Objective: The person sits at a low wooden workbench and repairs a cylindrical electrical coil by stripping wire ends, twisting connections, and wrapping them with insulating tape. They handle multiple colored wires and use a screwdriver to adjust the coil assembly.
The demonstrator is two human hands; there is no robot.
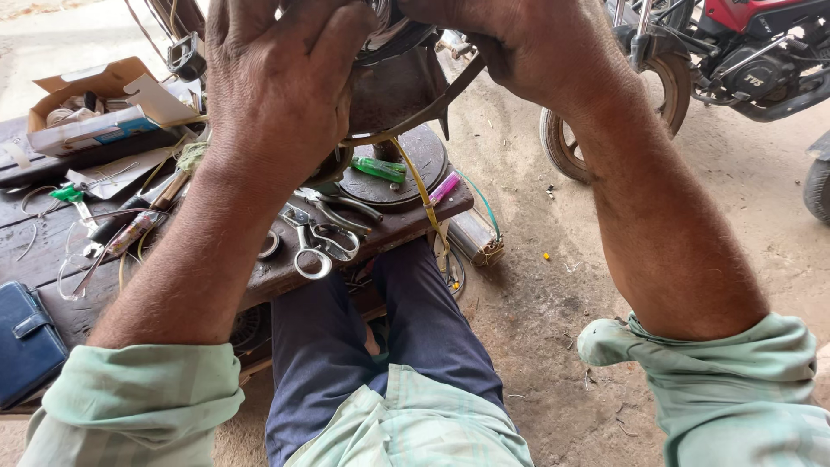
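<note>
My 2 hands raised close, left hand and right hand both grasping a round dark metal part, scissors on the wooden bench below

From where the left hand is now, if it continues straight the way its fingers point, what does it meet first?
The left hand already lies on the round dark metal part; beyond it probably the right hand, though depth is unclear.

An open brown cardboard box with a blue-and-white side sits far left.
</note>
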